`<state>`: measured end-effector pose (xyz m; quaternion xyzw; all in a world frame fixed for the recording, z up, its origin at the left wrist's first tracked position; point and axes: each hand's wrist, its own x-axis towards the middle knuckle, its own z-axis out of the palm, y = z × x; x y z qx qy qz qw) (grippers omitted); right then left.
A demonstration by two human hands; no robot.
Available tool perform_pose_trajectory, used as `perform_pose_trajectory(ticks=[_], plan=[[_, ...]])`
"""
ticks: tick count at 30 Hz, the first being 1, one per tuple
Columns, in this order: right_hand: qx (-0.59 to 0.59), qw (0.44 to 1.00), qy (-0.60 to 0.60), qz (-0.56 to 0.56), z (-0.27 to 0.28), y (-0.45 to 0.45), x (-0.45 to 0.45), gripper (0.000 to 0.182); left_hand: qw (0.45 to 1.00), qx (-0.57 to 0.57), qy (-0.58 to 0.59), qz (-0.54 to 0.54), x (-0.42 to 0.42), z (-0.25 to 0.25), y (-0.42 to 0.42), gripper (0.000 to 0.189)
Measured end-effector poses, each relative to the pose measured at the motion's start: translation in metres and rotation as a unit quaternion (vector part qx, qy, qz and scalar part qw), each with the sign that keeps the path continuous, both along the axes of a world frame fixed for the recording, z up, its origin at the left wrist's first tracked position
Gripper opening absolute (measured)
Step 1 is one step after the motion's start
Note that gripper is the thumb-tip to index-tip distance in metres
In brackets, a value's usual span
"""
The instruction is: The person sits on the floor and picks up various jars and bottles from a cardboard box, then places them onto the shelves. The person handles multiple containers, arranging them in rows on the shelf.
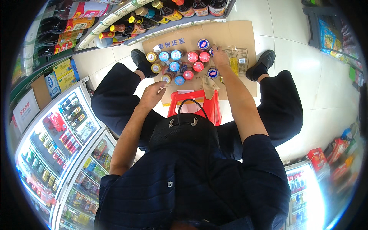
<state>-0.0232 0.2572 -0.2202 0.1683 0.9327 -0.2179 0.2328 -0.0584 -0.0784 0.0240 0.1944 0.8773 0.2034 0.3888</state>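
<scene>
Several lidded jars stand in loose groups by lid colour on a flattened cardboard sheet (241, 31). They include gold-lidded jars (151, 57), light-blue-lidded jars (174, 66), red-lidded jars (198, 66) and dark-blue-lidded jars (203, 44). My right hand (220, 57) has its fingers on a dark-blue-lidded jar (212, 51) at the right of the group; the fingers partly cover the lid. Near the closest gold-lidded jar (166, 78), my left hand (153, 92) holds nothing, fingers apart. A tan cloth (209, 85) hangs over the edge of a red plastic stool (187, 95).
A shelf of sauce bottles (172, 14) runs along the far side of the cardboard. Glass-door drink coolers (57, 138) stand at the left, another lit cooler (302, 189) at lower right. My shoes (261, 64) flank the cardboard on the tiled floor (302, 86).
</scene>
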Motion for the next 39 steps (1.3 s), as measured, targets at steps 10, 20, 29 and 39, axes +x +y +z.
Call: perform_pose_trajectory(ticks=[10,20,29,39], plan=[[-0.003,1.000,0.004,-0.021,0.068,0.061,0.025,0.067,0.997,0.056,0.050,-0.021,-0.004,0.013,0.006,0.029],[-0.113,0.980,0.155,0.046,0.286,0.074,0.002,0.065,0.968,0.245,-0.013,0.048,-0.015,0.071,0.051,0.039],[-0.362,0.917,0.165,0.038,0.470,0.014,0.009,0.064,0.873,0.446,-0.166,0.104,0.020,0.177,0.088,0.075],[-0.385,0.906,0.158,0.071,0.509,-0.010,0.016,0.058,0.787,0.546,-0.238,0.160,0.041,0.206,0.079,0.069]])
